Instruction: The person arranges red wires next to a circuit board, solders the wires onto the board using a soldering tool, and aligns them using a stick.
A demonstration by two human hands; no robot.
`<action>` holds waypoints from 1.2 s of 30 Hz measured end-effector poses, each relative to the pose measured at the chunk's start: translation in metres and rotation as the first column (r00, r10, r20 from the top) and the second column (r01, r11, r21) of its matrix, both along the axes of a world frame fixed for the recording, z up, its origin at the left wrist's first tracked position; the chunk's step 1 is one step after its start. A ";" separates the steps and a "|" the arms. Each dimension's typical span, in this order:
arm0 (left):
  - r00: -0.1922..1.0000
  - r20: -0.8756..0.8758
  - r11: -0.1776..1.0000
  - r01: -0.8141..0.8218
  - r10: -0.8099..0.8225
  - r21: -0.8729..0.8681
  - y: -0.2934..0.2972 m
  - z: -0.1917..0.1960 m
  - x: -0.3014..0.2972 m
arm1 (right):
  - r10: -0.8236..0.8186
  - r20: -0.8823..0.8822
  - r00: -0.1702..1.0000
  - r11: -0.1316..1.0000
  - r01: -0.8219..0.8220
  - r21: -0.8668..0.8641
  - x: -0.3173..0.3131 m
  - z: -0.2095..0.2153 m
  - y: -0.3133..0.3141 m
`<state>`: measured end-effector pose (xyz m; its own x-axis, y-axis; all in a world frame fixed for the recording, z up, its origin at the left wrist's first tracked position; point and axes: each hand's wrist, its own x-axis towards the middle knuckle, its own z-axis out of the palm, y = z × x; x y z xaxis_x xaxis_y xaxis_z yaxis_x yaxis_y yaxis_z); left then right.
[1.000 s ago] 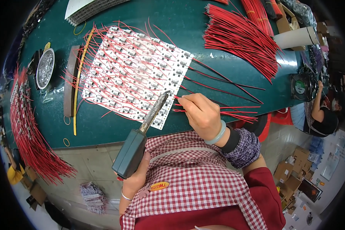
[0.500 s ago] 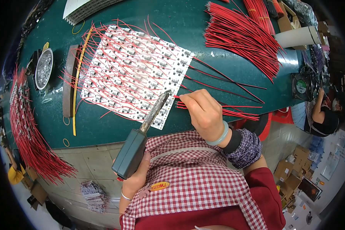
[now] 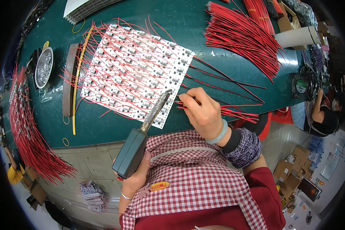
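My left hand [image 3: 142, 172] is wrapped round the dark green handle of a soldering iron [image 3: 129, 155]. The iron's blackened tip rests at the near right edge of a white circuit board panel [image 3: 136, 82]. Rows of small components and many thin red wires cover that panel. Just right of the tip, my right hand [image 3: 204, 115] pinches a red wire [image 3: 179, 98] close to its end; most of this wire is hidden by the fingers. Several loose red and black wires [image 3: 239, 114] lie beneath and beyond that hand. Others run rightward from the panel's right edge.
A large pile of red wires [image 3: 243, 38] lies at the far right of the green table [image 3: 142, 11]. On the left are a dark bar [image 3: 69, 82], a yellow strip [image 3: 80, 73], a small bowl [image 3: 44, 68] and a wired bundle [image 3: 25, 122]. A fan [image 3: 302, 86] stands right, near another person [image 3: 322, 115].
My right hand's fingers have shifted slightly and the index finger is bent higher. The panel has moved a touch to the right. The soldering iron stays almost in place.
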<state>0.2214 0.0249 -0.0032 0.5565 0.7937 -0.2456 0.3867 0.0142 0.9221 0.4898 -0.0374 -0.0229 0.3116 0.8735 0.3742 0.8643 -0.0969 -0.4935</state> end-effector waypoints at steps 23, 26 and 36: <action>0.991 -0.062 0.927 0.130 -0.115 0.351 0.018 0.016 0.034 | 0.011 0.174 0.985 0.995 -0.027 0.093 -0.001 -0.004 0.003; 0.993 -0.058 0.930 0.115 -0.101 0.349 0.016 0.017 0.035 | 0.011 0.172 0.985 0.995 -0.027 0.091 -0.001 -0.003 0.003; 0.983 -0.056 0.935 0.182 -0.173 0.303 0.022 0.023 0.038 | 0.006 0.177 0.984 0.996 -0.023 0.092 -0.001 -0.005 0.003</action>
